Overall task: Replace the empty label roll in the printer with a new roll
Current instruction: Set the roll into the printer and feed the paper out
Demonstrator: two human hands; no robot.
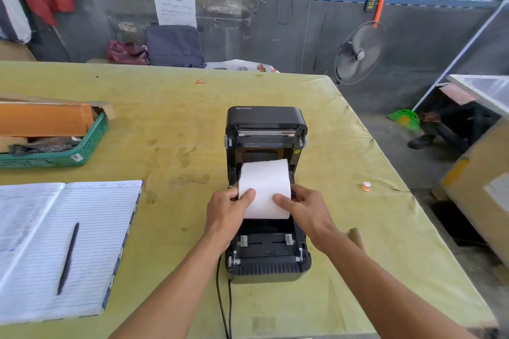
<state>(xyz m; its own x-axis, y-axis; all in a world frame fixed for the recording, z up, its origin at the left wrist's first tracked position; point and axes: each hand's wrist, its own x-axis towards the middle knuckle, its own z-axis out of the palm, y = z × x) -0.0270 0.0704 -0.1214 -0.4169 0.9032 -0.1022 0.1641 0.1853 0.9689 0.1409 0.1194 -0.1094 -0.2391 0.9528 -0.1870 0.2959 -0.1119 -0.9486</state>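
Note:
A black label printer (266, 264) stands on the table's middle right with its lid (265, 121) swung up and back. A full white label roll (265, 184) sits in the printer's open bay. My left hand (227, 213) grips the roll's left end, thumb on the paper. My right hand (301, 208) grips its right end the same way. A bare brown cardboard core (356, 237) lies on the table just right of the printer, partly hidden behind my right forearm.
An open lined notebook (55, 242) with a black pen (68, 257) lies at the front left. A green basket (82, 146) with cardboard stands at the far left. The printer's cable (220, 300) runs toward me. The table's right edge (413, 192) drops off near a small orange-white object (366, 186).

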